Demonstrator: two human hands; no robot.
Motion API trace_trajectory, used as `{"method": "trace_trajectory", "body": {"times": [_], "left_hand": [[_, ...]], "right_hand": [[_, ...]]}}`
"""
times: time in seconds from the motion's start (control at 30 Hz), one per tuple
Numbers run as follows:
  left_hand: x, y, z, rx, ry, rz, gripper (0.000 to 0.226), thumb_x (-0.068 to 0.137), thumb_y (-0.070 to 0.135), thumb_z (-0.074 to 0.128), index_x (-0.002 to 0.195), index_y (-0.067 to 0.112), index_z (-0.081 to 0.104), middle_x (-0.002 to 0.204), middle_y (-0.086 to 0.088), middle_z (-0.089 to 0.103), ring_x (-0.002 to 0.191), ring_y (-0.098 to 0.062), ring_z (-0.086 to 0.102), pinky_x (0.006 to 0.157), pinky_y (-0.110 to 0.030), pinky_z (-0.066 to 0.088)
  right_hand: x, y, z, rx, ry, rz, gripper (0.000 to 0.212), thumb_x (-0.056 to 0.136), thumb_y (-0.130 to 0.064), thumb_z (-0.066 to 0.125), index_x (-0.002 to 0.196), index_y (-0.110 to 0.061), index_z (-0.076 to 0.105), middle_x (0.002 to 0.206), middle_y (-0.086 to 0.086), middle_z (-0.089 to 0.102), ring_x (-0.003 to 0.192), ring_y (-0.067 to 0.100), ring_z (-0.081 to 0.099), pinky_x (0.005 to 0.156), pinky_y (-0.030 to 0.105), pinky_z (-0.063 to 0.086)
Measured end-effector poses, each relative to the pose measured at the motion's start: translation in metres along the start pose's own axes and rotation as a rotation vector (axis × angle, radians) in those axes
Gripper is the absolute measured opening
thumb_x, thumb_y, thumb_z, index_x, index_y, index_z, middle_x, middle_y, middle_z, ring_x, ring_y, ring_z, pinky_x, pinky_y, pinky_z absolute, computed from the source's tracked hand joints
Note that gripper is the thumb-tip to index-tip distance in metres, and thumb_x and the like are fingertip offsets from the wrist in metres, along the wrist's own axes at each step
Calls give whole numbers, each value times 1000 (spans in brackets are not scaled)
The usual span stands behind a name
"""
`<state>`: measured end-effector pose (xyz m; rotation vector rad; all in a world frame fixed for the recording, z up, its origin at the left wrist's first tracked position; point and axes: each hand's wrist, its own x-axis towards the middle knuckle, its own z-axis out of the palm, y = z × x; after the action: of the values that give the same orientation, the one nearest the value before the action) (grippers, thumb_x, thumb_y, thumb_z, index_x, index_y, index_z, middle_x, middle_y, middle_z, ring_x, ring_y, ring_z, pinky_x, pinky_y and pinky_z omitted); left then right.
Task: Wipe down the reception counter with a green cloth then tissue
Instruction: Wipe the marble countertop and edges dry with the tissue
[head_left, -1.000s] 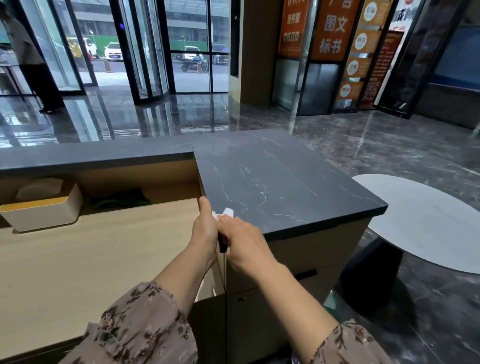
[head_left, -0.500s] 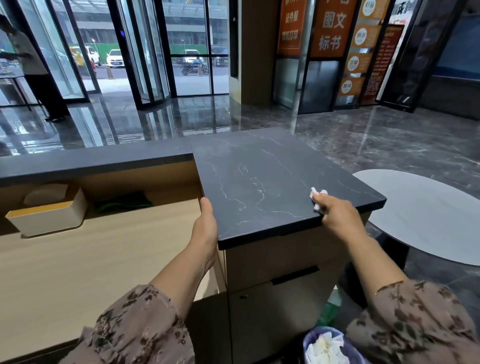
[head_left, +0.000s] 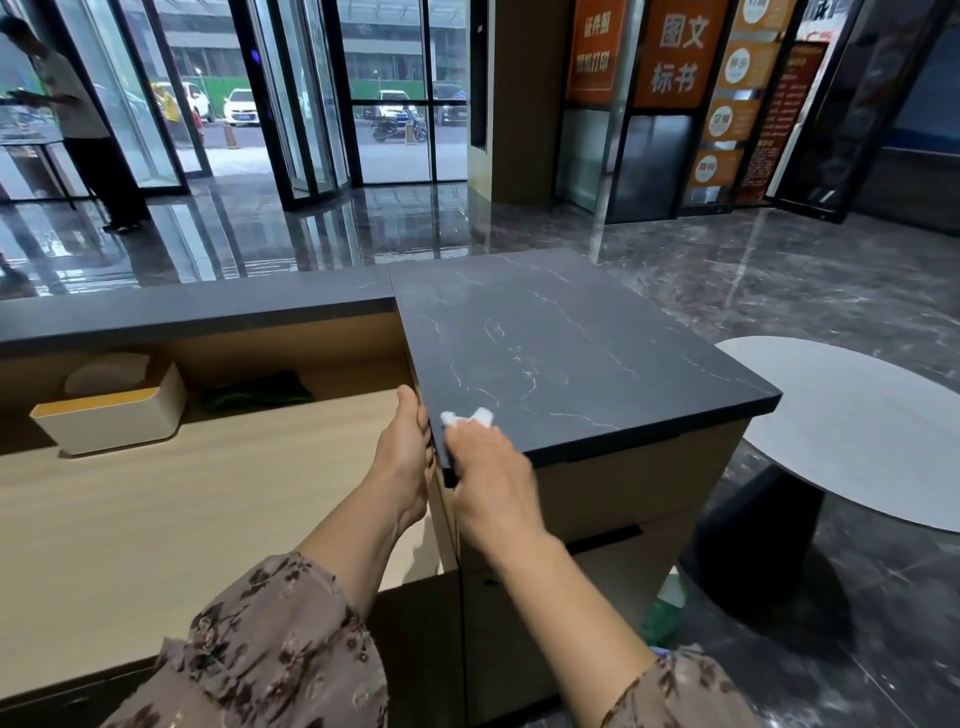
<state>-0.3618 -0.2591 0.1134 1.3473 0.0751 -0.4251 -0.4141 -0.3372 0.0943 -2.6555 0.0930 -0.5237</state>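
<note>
On the lower wooden desk (head_left: 208, 499), far left, a cream box (head_left: 111, 415) holds white tissues (head_left: 106, 371); the green cloth (head_left: 257, 397) lies just right of it. The right hand (head_left: 491, 478) pinches a crumpled tissue (head_left: 467, 417) on the dark counter (head_left: 571, 353), at its near-left corner. The left hand (head_left: 402, 452) rests against that edge, and I cannot tell its grip. Glossy floor (head_left: 779, 280) lies beyond.

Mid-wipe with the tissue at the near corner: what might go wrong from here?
1. The tissue in the right hand sits at the near-left corner of the counter top, almost against the left hand braced on that edge; a stroke that way may bump it or slide off.
2. The wad is small, so the far side may get missed.
</note>
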Motion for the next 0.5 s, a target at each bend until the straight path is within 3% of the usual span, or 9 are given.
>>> {"method": "trace_trajectory", "body": {"times": [0.07,0.13,0.17,0.23,0.3,0.4,0.5], "left_hand": [[-2,2,0,1,10,-23,68,98,58,16,129,13,56,122,-14,64,100,-26,67,70,-23,58],[-2,3,2,41,20,-3,71,98,59,15,125,10,58,114,-19,67,90,-31,68,55,-16,53],[-2,2,4,90,41,19,71,98,58,14,123,10,59,113,-19,66,91,-32,66,59,-16,51],[1,-2,7,211,119,64,70,96,62,14,124,16,58,116,1,64,98,-18,61,82,-21,44],[1,-2,11,331,155,114,82,86,75,13,128,18,55,125,6,60,111,-16,56,100,-32,41],[7,-4,18,481,136,121,103,63,88,9,132,23,50,128,-4,59,113,-25,57,102,-46,44],[-6,3,29,609,178,146,80,88,71,13,142,18,38,152,-11,34,133,-31,40,111,-47,32]], "right_hand": [[-4,-9,4,20,-25,-85,32,91,-5,49,120,-17,55,118,0,56,111,20,50,87,30,43],[-4,-2,1,0,-55,-145,40,90,-2,50,127,-18,52,126,-1,54,118,20,48,100,31,41],[-4,5,-2,-13,-66,-169,49,88,1,50,133,-19,49,130,-1,53,121,20,47,105,31,39],[-6,27,-6,-35,-38,-181,69,80,8,51,142,-19,41,135,-3,51,126,20,45,109,30,33],[-5,59,-10,-90,53,-122,75,72,13,48,140,-18,47,133,-3,56,122,22,52,104,31,38],[-2,116,-24,-173,275,49,60,72,10,52,126,-15,62,118,7,67,106,30,64,83,36,51],[-1,152,-47,-228,411,235,42,80,3,61,117,-16,68,118,8,67,112,29,62,86,38,46]]}}
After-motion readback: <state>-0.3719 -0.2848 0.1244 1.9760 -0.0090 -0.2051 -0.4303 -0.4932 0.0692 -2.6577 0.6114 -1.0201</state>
